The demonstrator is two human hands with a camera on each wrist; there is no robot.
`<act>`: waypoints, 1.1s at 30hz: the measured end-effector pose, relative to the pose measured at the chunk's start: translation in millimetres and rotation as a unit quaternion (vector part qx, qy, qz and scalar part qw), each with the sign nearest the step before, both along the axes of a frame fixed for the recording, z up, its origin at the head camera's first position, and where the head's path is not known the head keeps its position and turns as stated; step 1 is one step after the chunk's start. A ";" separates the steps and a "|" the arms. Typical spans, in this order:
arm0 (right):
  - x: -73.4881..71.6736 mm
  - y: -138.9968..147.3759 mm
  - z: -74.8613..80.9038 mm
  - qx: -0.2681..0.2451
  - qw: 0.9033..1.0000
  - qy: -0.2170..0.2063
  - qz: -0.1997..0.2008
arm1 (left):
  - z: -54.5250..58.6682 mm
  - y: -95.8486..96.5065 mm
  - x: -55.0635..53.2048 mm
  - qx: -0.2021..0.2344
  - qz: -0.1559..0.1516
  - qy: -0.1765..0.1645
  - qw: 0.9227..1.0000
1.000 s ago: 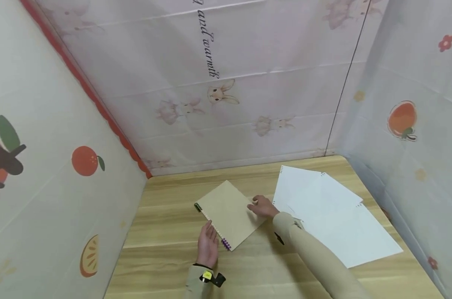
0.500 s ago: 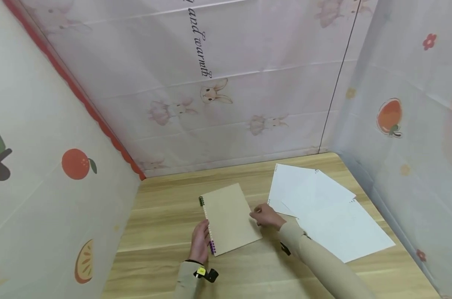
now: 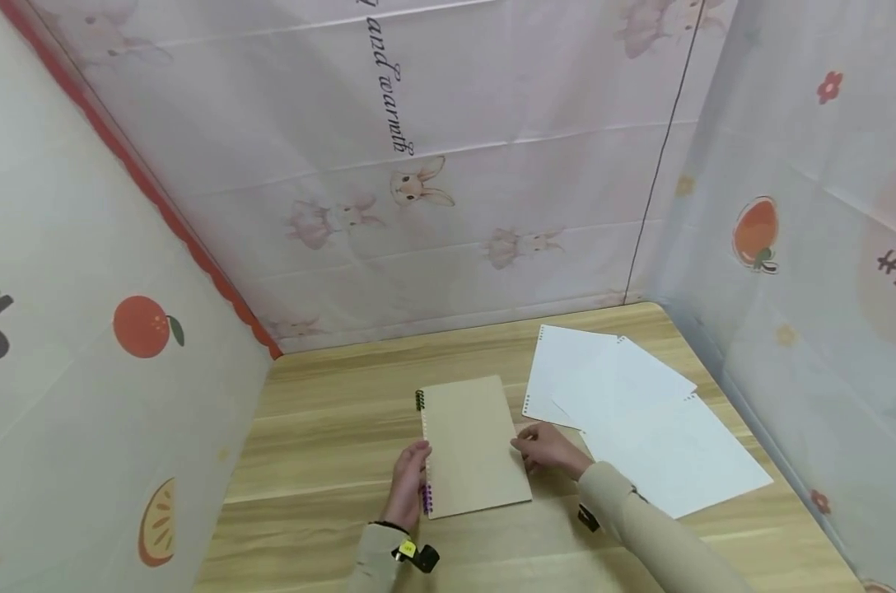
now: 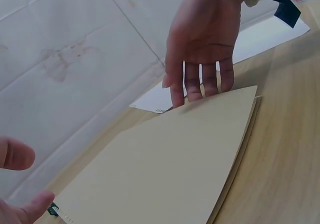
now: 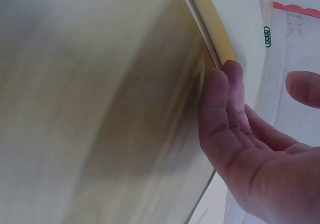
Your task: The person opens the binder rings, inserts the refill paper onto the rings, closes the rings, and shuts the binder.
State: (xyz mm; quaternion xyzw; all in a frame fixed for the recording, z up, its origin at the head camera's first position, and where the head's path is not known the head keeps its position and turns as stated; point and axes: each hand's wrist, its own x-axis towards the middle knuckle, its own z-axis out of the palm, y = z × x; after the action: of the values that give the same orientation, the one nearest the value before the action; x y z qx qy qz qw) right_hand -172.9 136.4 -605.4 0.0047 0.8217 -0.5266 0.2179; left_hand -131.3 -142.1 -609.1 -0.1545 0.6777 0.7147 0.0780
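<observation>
A tan-covered notebook [image 3: 473, 449] lies on the table with its bound edge to the left. Short rings hold that edge, a dark green coil [image 3: 420, 400] at the top and a purple coil [image 3: 427, 499] at the bottom. Along the spine, my left hand [image 3: 406, 486] touches the edge; in the left wrist view its thumb [image 4: 37, 209] and a finger stand apart. At the opposite edge is my right hand [image 3: 552, 449]. The right wrist view shows its extended fingertips [image 5: 232, 71] against the pages' edge, thumb well away. The cover's corner lifts slightly off the layer below.
Several white punched sheets [image 3: 670, 445] overlap in a fan on the right of the wooden table [image 3: 329, 445]. Printed fabric walls [image 3: 455, 107] enclose the table at the back and both sides. A strap with a black device [image 3: 418, 556] sits on the left wrist.
The notebook has turned from a diagonal to nearly upright in the head view, its spine now at the left. Both hands have followed its edges. The white sheets stay put on the table.
</observation>
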 end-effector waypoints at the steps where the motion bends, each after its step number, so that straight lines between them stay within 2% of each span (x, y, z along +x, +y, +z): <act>1: 2.5 1.8 -1.3 0.002 1.000 -0.003 -0.001 | -0.6 0.9 1.1 0.001 -0.005 -0.002 1.000; 7: 14.5 11.0 -10.0 0.016 1.000 -0.001 -0.012 | -2.6 3.4 7.1 -0.015 -0.037 -0.005 0.999; 14: 19.1 16.1 -13.8 0.011 0.999 0.004 -0.040 | 2.7 7.5 12.9 -0.068 -0.073 -0.001 0.995; 23: 20.0 23.3 -17.3 -0.006 1.000 0.020 0.002 | 1.9 9.0 11.9 -0.132 -0.098 0.024 0.986; 28: 23.4 29.7 -14.4 -0.034 0.999 0.018 0.016 | -1.1 11.0 12.0 -0.161 -0.136 0.034 0.977; 33: 25.3 32.8 -18.1 -0.091 0.996 -0.001 0.007 | -5.5 12.0 13.1 -0.163 -0.151 0.038 0.974</act>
State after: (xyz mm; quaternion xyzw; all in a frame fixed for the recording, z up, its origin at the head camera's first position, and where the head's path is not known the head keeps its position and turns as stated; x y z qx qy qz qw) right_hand -147.6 169.2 -623.5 -0.0205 0.7703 -0.5973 0.2224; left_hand -118.2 -130.1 -614.7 -0.0335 0.8029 0.5801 0.1329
